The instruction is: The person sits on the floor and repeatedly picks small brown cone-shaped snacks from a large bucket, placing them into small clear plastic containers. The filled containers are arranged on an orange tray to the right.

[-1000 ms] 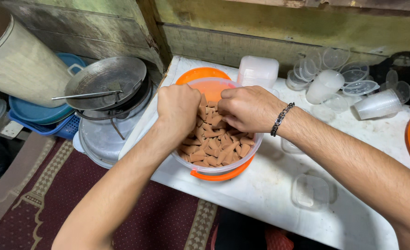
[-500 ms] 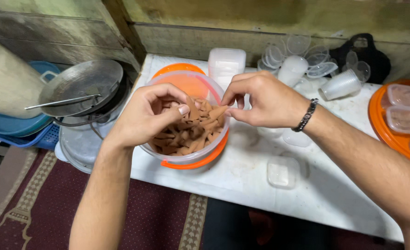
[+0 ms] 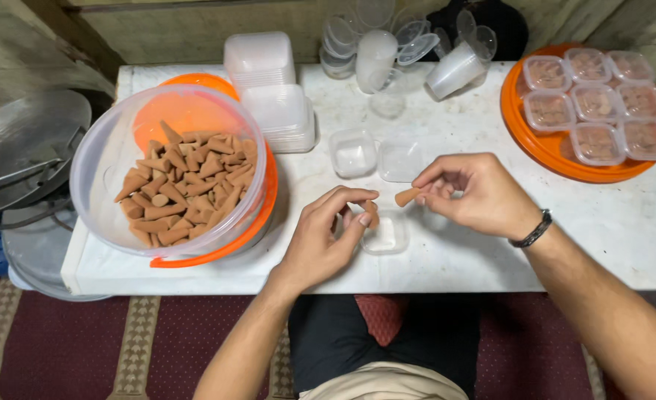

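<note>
Both hands are out of the bowl now; a second ago they were buried in the cone pile, half a second ago lifting clear with cones pinched. So the pick looks done and the work has shifted to the small tubs at mid-counter

Near to far:
- left hand [image 3: 320, 244]: grip pressed together, thumb and forefinger pinching a brown cone [image 3: 372, 212], right above the small clear tub [image 3: 387, 234] nearest the counter edge. Tub looks empty, hard to be sure through the plastic
- right hand [image 3: 476, 194], dark band on the wrist: grip pinching a second cone [image 3: 406, 196] by its wide end, tip pointing to 9 o'clock toward the left hand. Cones close, not touching
- two more open clear tubs [image 3: 353, 152] just past the hands at 12 o'clock, side by side
- big clear bowl of cones [image 3: 172, 170] on an orange lid, at 9 o'clock from the hands, no longer touched, still well filled
- stack of white lidded boxes [image 3: 269, 89] at 11 o'clock, touching the bowl's far side
- orange tray [image 3: 535, 144] at 2 o'clock, carrying lidded tubs already filled with cones
- loose clear cups and lids [image 3: 395, 44] at the far edge, 12 o'clock
- white counter [image 3: 624, 222] carries all of it

My read: one cone per hand, both held over the near tub, so filling is at its start for this tub
</note>
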